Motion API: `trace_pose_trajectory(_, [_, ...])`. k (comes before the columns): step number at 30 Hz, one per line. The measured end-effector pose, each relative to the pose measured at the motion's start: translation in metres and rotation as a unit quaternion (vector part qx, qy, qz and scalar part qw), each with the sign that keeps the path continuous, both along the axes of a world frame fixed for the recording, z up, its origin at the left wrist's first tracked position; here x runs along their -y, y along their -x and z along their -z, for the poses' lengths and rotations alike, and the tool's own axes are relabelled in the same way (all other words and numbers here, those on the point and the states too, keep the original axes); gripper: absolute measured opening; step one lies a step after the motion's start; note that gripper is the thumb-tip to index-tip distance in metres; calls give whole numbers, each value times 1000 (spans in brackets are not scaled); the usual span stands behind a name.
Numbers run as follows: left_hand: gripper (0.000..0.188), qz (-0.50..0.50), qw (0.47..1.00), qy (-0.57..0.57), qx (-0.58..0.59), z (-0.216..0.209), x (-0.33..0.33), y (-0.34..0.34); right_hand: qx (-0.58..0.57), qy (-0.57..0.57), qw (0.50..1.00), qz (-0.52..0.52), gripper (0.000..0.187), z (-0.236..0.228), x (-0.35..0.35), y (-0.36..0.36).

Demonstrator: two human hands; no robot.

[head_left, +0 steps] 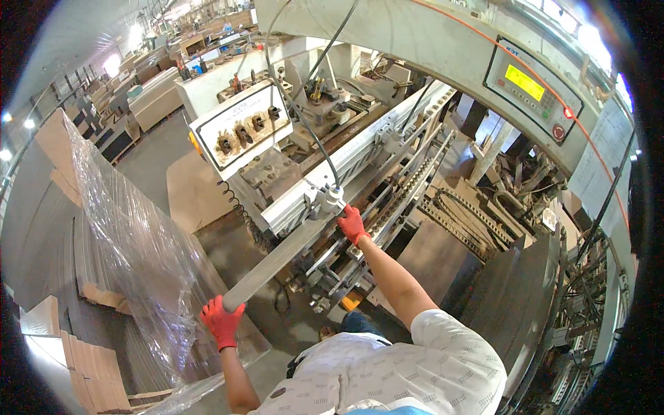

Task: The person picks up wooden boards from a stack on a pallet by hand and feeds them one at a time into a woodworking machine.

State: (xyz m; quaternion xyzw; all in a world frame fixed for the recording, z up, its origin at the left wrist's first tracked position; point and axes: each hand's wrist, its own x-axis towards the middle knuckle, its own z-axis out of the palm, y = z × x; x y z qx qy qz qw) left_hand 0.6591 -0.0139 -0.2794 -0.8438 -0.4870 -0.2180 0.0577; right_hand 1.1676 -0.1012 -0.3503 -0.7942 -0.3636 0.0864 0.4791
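The left hand [221, 322], in a red work glove, is curled shut around the near end of a long, flat, grey-brown wooden strip [277, 261], which runs up and away from it toward the machine. The right hand [353, 224], gloved in red too, is closed on the far end of that strip, just where it meets the pale metal guide rail [304, 200] of the large woodworking machine; whether its fingers wrap fully round I cannot tell. Beside the left hand, on its outer side, stands a stack of boards under clear plastic wrap [131, 235]. Above the right hand hangs a white control box with four knobs [241, 129], and farther off a grey panel with a yellow screen [532, 86]. The strip seems to be being laid against the rail; the next move calls for keeping both ends level and square to it.
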Motion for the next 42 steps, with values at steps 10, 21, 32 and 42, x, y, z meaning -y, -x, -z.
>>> trace_pose_trajectory(10, [71,-17,999,-23,-18,3,-1,11,2,-3,1000,19,62,14,-8,1])
trace_pose_trajectory(21, [77,-51,999,-9,-11,7,1,-9,130,-40,990,37,37,-34,59,37])
trace_pose_trajectory(32, [58,37,998,46,-18,11,-11,-59,147,1,987,59,7,-43,95,51])
trace_pose_trajectory(42, [49,20,998,41,-34,8,-8,-75,134,-18,990,45,14,-33,86,43])
